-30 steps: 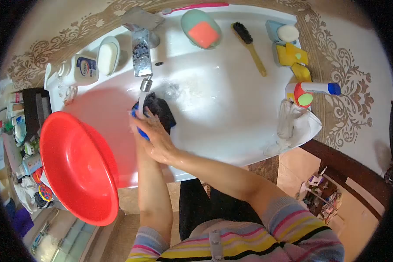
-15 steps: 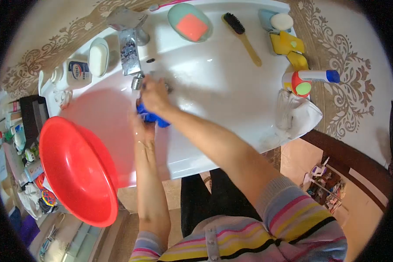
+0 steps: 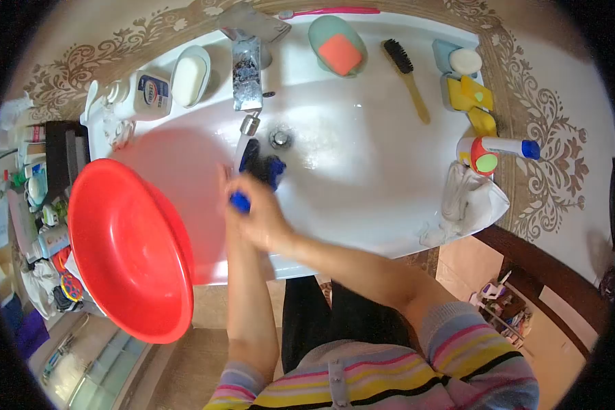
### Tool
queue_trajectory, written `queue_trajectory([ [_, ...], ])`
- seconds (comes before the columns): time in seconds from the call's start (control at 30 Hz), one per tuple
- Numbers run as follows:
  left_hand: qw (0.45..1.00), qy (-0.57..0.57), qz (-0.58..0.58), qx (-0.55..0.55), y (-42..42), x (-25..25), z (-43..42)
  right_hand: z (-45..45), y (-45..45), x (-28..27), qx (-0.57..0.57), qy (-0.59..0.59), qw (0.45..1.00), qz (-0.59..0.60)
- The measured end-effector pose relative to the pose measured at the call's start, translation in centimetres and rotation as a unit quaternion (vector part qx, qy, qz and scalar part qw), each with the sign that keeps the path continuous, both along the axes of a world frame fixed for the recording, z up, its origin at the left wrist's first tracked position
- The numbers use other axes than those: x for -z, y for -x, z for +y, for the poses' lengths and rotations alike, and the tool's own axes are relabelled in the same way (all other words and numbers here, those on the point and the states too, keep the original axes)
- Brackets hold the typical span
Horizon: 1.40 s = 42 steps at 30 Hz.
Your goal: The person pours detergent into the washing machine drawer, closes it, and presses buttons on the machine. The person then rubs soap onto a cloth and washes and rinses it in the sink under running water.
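Note:
A wet blue and black cloth (image 3: pixel 275 171) hangs over the basin below the tap; its exact kind is not clear. My right hand (image 3: pixel 263 212) is closed around it, and a blue bit of the fabric pokes out of the fist. Mostly hidden behind that fist, my left hand (image 3: pixel 224 186) presses against the same cloth from the left, with part of its fingers showing. From the metal tap (image 3: pixel 247 75), water runs down onto the cloth. The drain (image 3: pixel 279 139) lies just right of the stream in the white basin (image 3: pixel 362 178).
A red plastic tub (image 3: pixel 130 253) tilts at the basin's left edge. Along the rim stand a white bottle (image 3: pixel 150 96), white soap (image 3: pixel 188 80), pink soap (image 3: pixel 339 55), a wooden-handled brush (image 3: pixel 406 78), yellow sponges (image 3: pixel 471 94), a spray-type container (image 3: pixel 488 154) and white cloth (image 3: pixel 482 198).
Both hands have drawn back from under the tap, nearer the basin's front edge. The cloth now trails out beyond the fist toward the tap. The view has shifted slightly.

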<state>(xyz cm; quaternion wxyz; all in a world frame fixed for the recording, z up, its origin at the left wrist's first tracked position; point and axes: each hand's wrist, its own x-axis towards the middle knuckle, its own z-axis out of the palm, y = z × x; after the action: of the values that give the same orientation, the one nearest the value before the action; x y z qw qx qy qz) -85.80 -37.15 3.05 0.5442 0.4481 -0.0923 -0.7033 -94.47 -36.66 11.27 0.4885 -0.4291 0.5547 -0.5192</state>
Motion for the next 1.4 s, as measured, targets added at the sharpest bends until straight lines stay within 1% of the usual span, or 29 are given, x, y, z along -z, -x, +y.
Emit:
queue_trajectory([
  [0.03,0.999,0.038,0.033,0.009,-0.6,0.7,-0.2,1.9,0.0,-1.1,-0.061,0.036,0.997,0.034],
  [0.1,0.994,0.048,0.097,0.011,-0.8,2.2,-0.7,1.7,0.2,-0.1,-0.086,0.051,0.995,0.030],
  [0.2,0.998,0.009,0.066,-0.011,2.5,3.7,-1.9,-4.5,1.6,5.2,-0.034,0.149,0.957,0.245],
  [0.23,0.999,0.003,0.045,-0.006,2.8,4.1,-2.4,-7.0,2.5,4.9,-0.048,0.056,0.967,0.244],
  [0.27,0.999,0.019,0.047,0.014,2.2,4.5,-2.7,-7.9,2.5,4.3,0.028,0.044,0.964,0.261],
  [0.3,0.997,0.047,0.057,0.039,1.2,4.9,-3.1,-7.3,2.0,4.8,0.031,0.037,0.964,0.263],
  [0.37,0.986,0.106,0.091,0.093,-0.9,5.6,-4.0,-5.9,1.5,5.6,0.007,-0.056,0.987,0.150],
  [0.4,0.985,0.102,0.101,0.094,-1.3,5.4,-4.1,-3.7,1.2,4.4,0.016,0.012,0.991,0.135],
  [0.47,0.988,0.078,0.106,0.084,-1.6,4.9,-3.7,0.3,0.5,3.9,-0.022,0.081,0.983,0.163],
  [0.57,0.994,0.059,0.071,0.054,-0.8,5.9,-3.0,-1.1,0.9,4.5,-0.013,0.131,0.970,0.206],
  [0.6,0.997,0.050,0.037,0.044,-0.3,6.5,-2.7,-3.1,1.5,5.5,-0.002,0.111,0.961,0.254],
  [0.63,0.999,0.037,0.002,0.032,0.2,6.2,-2.9,-6.3,1.8,7.1,-0.002,0.041,0.976,0.213],
  [0.67,0.999,0.015,-0.009,0.031,1.4,3.1,-3.5,-8.3,2.3,7.7,0.056,-0.040,0.990,0.121],
  [0.7,0.999,-0.007,-0.020,0.030,2.6,0.0,-4.1,-9.5,3.0,9.0,0.078,-0.062,0.979,0.180],
  [0.73,0.998,-0.046,-0.038,0.026,3.3,-2.6,-4.9,-10.1,4.1,10.2,0.058,-0.086,0.989,0.107],
  [0.8,0.997,-0.014,-0.070,0.020,2.4,-3.6,-5.0,-9.7,6.2,12.7,0.092,-0.051,0.985,0.138],
  [0.83,0.995,0.011,-0.099,0.016,1.9,-4.1,-4.8,-9.0,7.8,13.0,0.116,-0.029,0.969,0.216],
  [0.87,0.997,0.044,-0.065,0.008,1.8,-5.2,-5.1,-8.5,9.6,12.2,0.154,-0.052,0.966,0.200],
  [0.9,0.997,0.045,-0.064,0.008,1.2,-5.4,-5.1,-8.2,11.6,11.0,0.133,-0.103,0.962,0.214],
  [0.97,0.967,0.054,-0.248,-0.016,-0.4,-5.6,-4.7,-7.9,13.5,11.7,0.143,-0.074,0.976,0.144],
  [1.03,0.962,0.061,-0.257,-0.060,-0.3,-5.7,-4.8,-8.3,14.1,7.6,0.143,-0.116,0.980,-0.074],
  [1.1,0.930,0.087,-0.337,-0.118,-0.1,-6.1,-4.8,-8.4,14.1,6.4,0.131,-0.086,0.982,-0.103],
  [1.17,0.923,0.078,-0.354,-0.127,-0.1,-6.8,-4.9,-8.4,14.4,4.8,0.104,-0.049,0.993,0.012],
  [1.2,0.917,0.071,-0.369,-0.135,-0.2,-7.0,-4.9,-8.3,14.8,4.6,0.104,-0.049,0.993,0.011],
  [1.23,0.917,0.070,-0.370,-0.136,-0.4,-7.0,-4.9,-8.3,15.1,4.4,0.084,-0.007,0.980,0.180],
  [1.27,0.934,0.041,-0.329,-0.137,-0.6,-7.0,-4.8,-8.4,15.1,4.3,0.061,0.036,0.936,0.344],
  [1.3,0.948,0.012,-0.286,-0.139,-0.8,-7.0,-4.7,-8.6,14.9,4.2,0.059,0.037,0.937,0.343],
  [1.33,0.947,0.012,-0.287,-0.141,-1.2,-6.8,-4.4,-8.7,14.7,4.2,0.044,0.018,0.942,0.332],
  [1.4,0.994,-0.047,-0.094,-0.022,-2.5,-6.0,-3.8,-9.3,14.4,4.9,0.029,-0.003,0.947,0.321],
])
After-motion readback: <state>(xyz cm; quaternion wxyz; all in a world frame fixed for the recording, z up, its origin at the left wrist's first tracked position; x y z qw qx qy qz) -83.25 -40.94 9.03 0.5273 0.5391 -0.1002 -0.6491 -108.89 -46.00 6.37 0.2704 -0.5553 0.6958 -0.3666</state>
